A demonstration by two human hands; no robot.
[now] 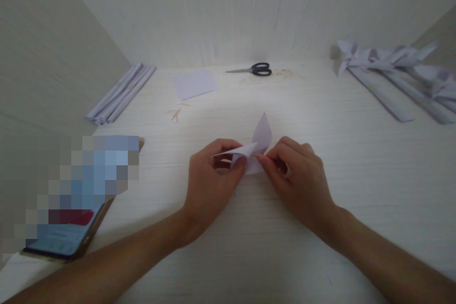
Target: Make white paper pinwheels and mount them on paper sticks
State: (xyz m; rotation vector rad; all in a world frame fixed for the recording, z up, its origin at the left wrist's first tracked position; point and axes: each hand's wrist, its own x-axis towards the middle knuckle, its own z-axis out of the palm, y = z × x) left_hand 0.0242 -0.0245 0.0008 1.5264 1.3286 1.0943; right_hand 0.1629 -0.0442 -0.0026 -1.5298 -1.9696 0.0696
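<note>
A small folded piece of pale paper [257,145] was held between the two hands, just above the tabletop [320,118]. The left hand [210,178] was closed on the left flap, which was pinched between thumb and fingers. The right hand [297,178] was pinching the paper at its middle, where a thin wooden stick seemed to be pressed, though this was too small to tell surely. One pointed flap was standing up and away from both grips, so the long axis of the paper ran from the near left to the far right. Both hands were equally near to it. Farther from the grips, scissors [257,69], a flat paper square [194,83] and some toothpicks [175,113] were lying; rolled paper strips [121,92] lay far to the left, finished pinwheels [392,64] far to the right, a phone [71,228] near the left forearm
</note>
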